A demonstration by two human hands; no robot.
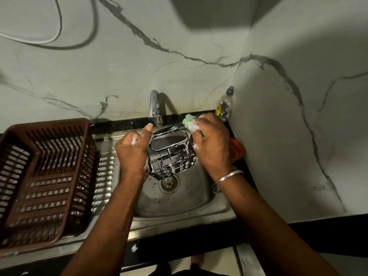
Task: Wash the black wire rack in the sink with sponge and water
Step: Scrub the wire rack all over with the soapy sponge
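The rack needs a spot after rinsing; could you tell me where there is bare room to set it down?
The brown basket left of the sink holds nothing visible. The sink floor around the drain is bare, as is the ribbed strip between basket and basin. Crowded: the back right corner, with bottle and an orange object beside the right hand.

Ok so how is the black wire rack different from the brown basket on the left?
The black wire rack is small, the brown basket far larger. The rack is streaked with white suds; the basket shows none. The left hand holds the rack over the sink; the basket rests on the drainboard. Both have open, slotted sides.
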